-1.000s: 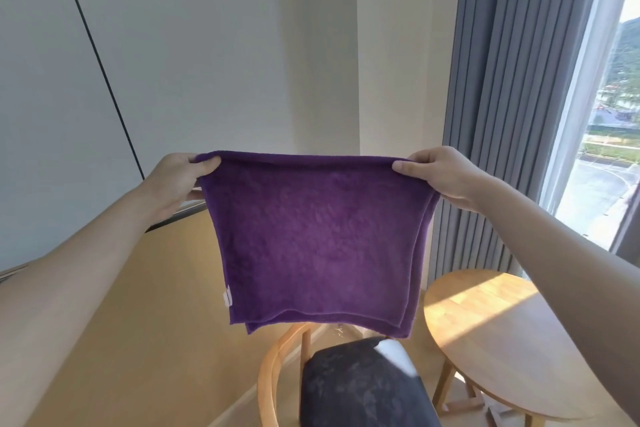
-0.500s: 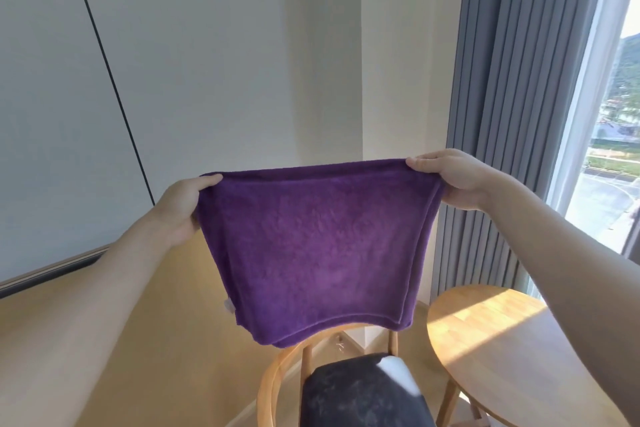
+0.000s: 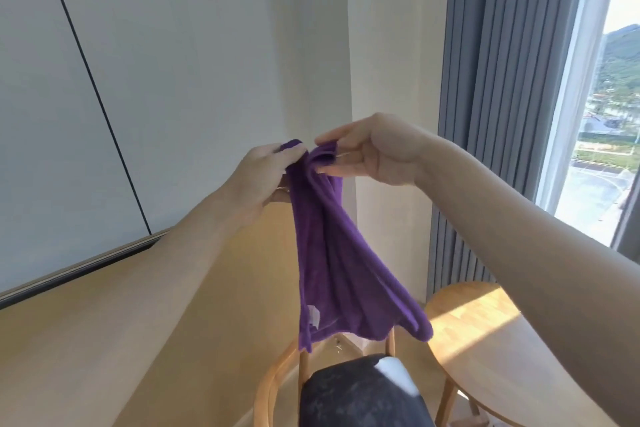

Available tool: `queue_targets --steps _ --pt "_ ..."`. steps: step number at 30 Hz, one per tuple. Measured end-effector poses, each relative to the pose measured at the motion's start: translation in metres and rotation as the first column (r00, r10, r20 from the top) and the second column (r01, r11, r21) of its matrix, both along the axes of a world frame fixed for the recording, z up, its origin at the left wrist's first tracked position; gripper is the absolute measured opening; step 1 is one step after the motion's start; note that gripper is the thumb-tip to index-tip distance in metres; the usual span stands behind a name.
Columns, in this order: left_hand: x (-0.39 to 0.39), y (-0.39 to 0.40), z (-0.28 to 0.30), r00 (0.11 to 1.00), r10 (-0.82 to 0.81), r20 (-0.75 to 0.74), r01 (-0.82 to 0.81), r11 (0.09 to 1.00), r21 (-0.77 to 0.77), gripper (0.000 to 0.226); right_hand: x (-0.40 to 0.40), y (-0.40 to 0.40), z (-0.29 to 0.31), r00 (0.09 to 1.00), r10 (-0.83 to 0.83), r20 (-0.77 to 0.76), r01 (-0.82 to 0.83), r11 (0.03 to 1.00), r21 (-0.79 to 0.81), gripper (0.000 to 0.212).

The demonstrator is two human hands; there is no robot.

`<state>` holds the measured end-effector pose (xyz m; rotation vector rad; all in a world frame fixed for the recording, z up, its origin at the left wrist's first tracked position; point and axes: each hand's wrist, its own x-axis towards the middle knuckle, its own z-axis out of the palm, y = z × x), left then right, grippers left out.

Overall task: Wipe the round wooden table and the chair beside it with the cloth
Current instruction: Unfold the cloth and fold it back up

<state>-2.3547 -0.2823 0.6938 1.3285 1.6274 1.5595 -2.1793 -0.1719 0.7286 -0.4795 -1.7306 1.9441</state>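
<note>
Head view: both hands, left hand [image 3: 258, 180] and right hand [image 3: 374, 149], pinch the purple terry cloth [image 3: 332, 253] folded together in mid-air above the wooden dark-cushioned chair [image 3: 360, 395], so wiping hasn't begun; next it probably drops to the round wooden table [image 3: 502, 357].

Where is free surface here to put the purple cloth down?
The round wooden table shows only bare top, from the curtain side to the picture's lower edge. The chair seat beside it is also bare. Higher up it is crowded: left hand and right hand hold the cloth together.
</note>
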Motion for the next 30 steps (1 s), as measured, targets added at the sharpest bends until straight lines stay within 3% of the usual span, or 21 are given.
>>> queue_targets --steps 2,4,6,7,9,11,13,15,17,20,22,23,26,28,30 --pt "0.008 0.0 0.002 0.99 -0.133 -0.039 0.133 0.991 0.001 0.056 0.0 -0.009 0.007 0.997 0.078 0.015 -0.078 0.995 0.062 0.042" --pt "0.008 0.0 0.0 0.976 -0.181 -0.12 0.182 0.983 0.0 0.066 0.005 -0.011 0.011 0.993 0.117 -0.009 -0.116 0.99 0.084 0.047" --pt "0.001 0.003 -0.002 0.971 -0.147 -0.186 0.156 0.987 0.031 0.045 0.011 -0.005 0.008 0.993 0.112 -0.027 -0.108 0.986 0.124 0.047" --pt "-0.002 0.004 -0.003 0.973 -0.145 -0.181 0.155 0.987 0.041 0.035 0.014 0.001 0.005 0.998 0.061 -0.009 -0.057 0.973 0.221 0.046" --pt "-0.009 0.006 -0.006 0.975 -0.186 -0.122 0.193 0.98 0.044 0.026 0.021 0.017 -0.006 0.988 -0.15 0.041 0.11 0.86 0.499 0.048" --pt "-0.012 0.006 -0.009 0.967 -0.253 -0.028 0.254 0.965 0.058 0.026 0.023 0.026 -0.021 0.972 -0.168 0.166 0.047 0.826 0.561 0.063" --pt "-0.018 0.007 -0.011 0.954 -0.297 0.04 0.295 0.953 0.066 0.029 0.019 0.028 -0.039 0.937 -0.066 0.342 -0.126 0.851 0.51 0.058" --pt "-0.024 0.003 -0.009 0.947 -0.317 0.053 0.314 0.948 0.056 0.029 0.015 0.027 -0.046 0.919 -0.08 0.386 -0.141 0.847 0.513 0.038" --pt "-0.033 0.0 0.004 0.951 -0.307 0.046 0.304 0.95 0.064 0.029 0.012 0.029 -0.036 0.958 -0.088 0.272 -0.059 0.87 0.49 0.03" --pt "-0.055 0.006 0.05 0.96 -0.256 0.116 0.227 0.949 0.218 0.026 0.007 0.034 0.014 0.992 -0.095 -0.084 0.12 0.917 0.38 0.028" --pt "-0.064 0.009 0.068 0.94 -0.271 0.209 0.195 0.926 0.323 0.025 0.0 0.03 0.033 0.962 -0.095 -0.258 0.172 0.939 0.298 0.045" --pt "-0.066 0.01 0.061 0.933 -0.279 0.229 0.201 0.928 0.314 0.031 -0.003 0.027 0.026 0.968 -0.097 -0.23 0.163 0.942 0.293 0.056" --pt "-0.069 0.006 -0.03 0.886 -0.306 0.349 0.314 0.949 0.035 0.049 -0.015 0.016 -0.073 0.999 -0.04 0.027 0.034 0.979 0.202 0.063" --pt "-0.06 -0.003 -0.099 0.866 -0.328 0.377 0.408 0.9 -0.154 0.038 -0.02 -0.003 -0.145 0.996 -0.067 0.066 0.063 0.996 0.062 0.046" --pt "-0.056 -0.008 -0.143 0.889 -0.276 0.366 0.389 0.877 -0.282 0.027 -0.023 -0.016 -0.19 0.975 -0.173 0.138 0.177 0.984 -0.017 0.03"
